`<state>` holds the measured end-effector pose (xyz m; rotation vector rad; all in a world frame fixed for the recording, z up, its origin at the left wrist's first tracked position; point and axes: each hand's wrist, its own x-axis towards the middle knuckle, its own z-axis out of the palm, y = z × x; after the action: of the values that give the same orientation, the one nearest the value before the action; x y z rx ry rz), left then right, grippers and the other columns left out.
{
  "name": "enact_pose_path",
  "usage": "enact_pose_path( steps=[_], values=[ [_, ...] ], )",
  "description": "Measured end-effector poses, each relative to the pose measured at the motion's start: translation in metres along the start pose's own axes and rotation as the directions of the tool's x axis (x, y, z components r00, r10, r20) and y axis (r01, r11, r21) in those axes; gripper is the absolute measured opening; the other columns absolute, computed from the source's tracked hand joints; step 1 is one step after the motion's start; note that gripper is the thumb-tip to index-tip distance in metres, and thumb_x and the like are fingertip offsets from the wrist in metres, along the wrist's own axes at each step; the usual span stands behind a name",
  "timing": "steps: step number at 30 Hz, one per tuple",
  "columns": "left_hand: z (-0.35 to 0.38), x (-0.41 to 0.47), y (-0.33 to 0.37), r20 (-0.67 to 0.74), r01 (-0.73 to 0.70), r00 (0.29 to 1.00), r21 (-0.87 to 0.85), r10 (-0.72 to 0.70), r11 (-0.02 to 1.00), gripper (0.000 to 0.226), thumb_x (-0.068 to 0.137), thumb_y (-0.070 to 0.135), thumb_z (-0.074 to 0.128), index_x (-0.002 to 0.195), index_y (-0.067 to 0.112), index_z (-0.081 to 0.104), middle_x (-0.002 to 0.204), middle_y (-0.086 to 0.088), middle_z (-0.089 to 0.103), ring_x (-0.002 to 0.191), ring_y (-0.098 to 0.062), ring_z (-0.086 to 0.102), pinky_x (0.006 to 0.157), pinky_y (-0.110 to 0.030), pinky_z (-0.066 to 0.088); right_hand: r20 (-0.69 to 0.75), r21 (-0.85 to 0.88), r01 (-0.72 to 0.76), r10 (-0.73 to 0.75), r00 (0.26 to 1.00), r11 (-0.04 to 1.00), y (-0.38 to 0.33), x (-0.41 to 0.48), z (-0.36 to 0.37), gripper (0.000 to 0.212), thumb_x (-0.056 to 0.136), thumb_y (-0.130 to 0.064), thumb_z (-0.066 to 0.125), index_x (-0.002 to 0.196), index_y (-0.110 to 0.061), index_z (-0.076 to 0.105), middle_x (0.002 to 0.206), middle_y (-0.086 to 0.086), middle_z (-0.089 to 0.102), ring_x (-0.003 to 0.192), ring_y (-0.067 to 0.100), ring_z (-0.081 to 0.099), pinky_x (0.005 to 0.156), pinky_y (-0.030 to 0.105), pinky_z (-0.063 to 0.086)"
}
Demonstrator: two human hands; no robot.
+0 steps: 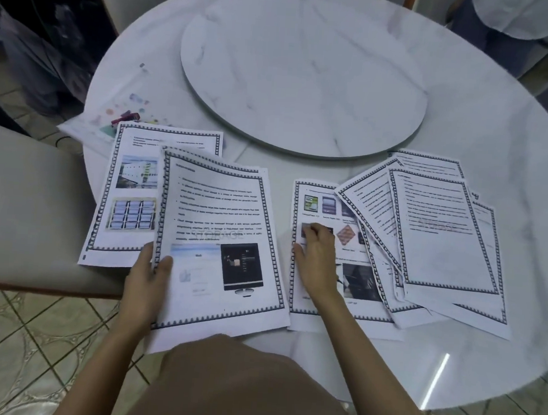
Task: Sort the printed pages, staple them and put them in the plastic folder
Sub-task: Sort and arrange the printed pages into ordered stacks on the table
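Printed pages with a black patterned border lie on a round white marble table [302, 138]. My left hand [148, 273] grips the left edge of a page [220, 223] with text and a monitor picture, slightly lifted over another page [132, 195] showing two photos. My right hand [316, 258] rests palm down, fingers curled, on a page [321, 303] with small product pictures. To its right, several text pages [438, 230] fan out, overlapping. A clear plastic folder [111, 114] with coloured spots lies at the table's left edge, and a small purple-red stapler [126, 117] sits on it.
A raised round marble turntable [303, 74] fills the table's centre. A beige chair seat [25, 211] stands to the left over the tiled floor [32, 353]. Another person's legs and white shirt [509, 16] show at the top right.
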<state>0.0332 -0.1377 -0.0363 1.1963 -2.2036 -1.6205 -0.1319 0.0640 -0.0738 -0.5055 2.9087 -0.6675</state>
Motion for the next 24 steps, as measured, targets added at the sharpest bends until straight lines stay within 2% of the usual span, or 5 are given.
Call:
enact_pose_path(
  steps=[13, 16, 18, 21, 24],
  values=[
    [-0.049, -0.006, -0.002, -0.25, -0.031, 0.968, -0.16, -0.01, 0.987, 0.032, 0.097, 0.011, 0.042, 0.129, 0.006, 0.046, 0.119, -0.008, 0.055, 0.103, -0.024, 0.054, 0.085, -0.037, 0.042, 0.253, 0.474, -0.027, -0.108, 0.961, 0.88, -0.063, 0.034, 0.002, 0.039, 0.092, -0.008, 0.05, 0.131, -0.009, 0.049, 0.136, 0.01, 0.042, 0.125, 0.021, 0.043, 0.105, 0.024, 0.033],
    [-0.053, -0.001, -0.001, -0.258, -0.037, 0.966, -0.173, -0.009, 0.984, 0.032, 0.097, 0.012, 0.042, 0.129, 0.006, 0.045, 0.117, -0.008, 0.054, 0.102, -0.024, 0.053, 0.085, -0.038, 0.042, 0.058, 0.359, -0.042, 0.023, 0.998, 0.932, -0.045, 0.035, -0.008, 0.036, 0.091, -0.01, 0.053, 0.126, -0.006, 0.052, 0.127, 0.014, 0.046, 0.113, 0.022, 0.048, 0.088, 0.013, 0.032],
    [-0.053, 0.003, 0.004, -0.249, -0.053, 0.969, -0.186, 0.005, 0.981, 0.033, 0.097, 0.013, 0.042, 0.129, 0.005, 0.044, 0.116, -0.006, 0.053, 0.101, -0.023, 0.053, 0.084, -0.036, 0.041, -0.029, 0.183, -0.13, 0.138, 0.99, 0.975, -0.028, 0.036, -0.016, 0.045, 0.087, -0.019, 0.06, 0.127, -0.003, 0.049, 0.128, 0.017, 0.044, 0.118, 0.028, 0.043, 0.093, 0.024, 0.035],
    [-0.052, 0.01, 0.009, -0.236, -0.062, 0.972, -0.207, 0.011, 0.976, 0.033, 0.098, 0.014, 0.041, 0.13, 0.006, 0.043, 0.117, -0.003, 0.052, 0.102, -0.021, 0.053, 0.083, -0.035, 0.042, 0.0, -0.103, -0.289, 0.291, 0.957, 0.952, -0.011, 0.034, -0.025, 0.063, 0.082, -0.032, 0.066, 0.131, -0.003, 0.039, 0.135, 0.018, 0.036, 0.125, 0.033, 0.034, 0.099, 0.04, 0.034],
    [-0.05, 0.016, 0.014, -0.24, -0.08, 0.97, -0.224, 0.025, 0.971, 0.03, 0.098, 0.013, 0.04, 0.127, 0.01, 0.044, 0.116, -0.003, 0.052, 0.102, -0.02, 0.052, 0.083, -0.034, 0.041, 0.058, -0.164, -0.351, 0.364, 0.929, 0.922, -0.005, 0.035, -0.029, 0.07, 0.08, -0.037, 0.067, 0.132, -0.004, 0.034, 0.138, 0.018, 0.033, 0.129, 0.032, 0.03, 0.102, 0.041, 0.03]
  ],
)
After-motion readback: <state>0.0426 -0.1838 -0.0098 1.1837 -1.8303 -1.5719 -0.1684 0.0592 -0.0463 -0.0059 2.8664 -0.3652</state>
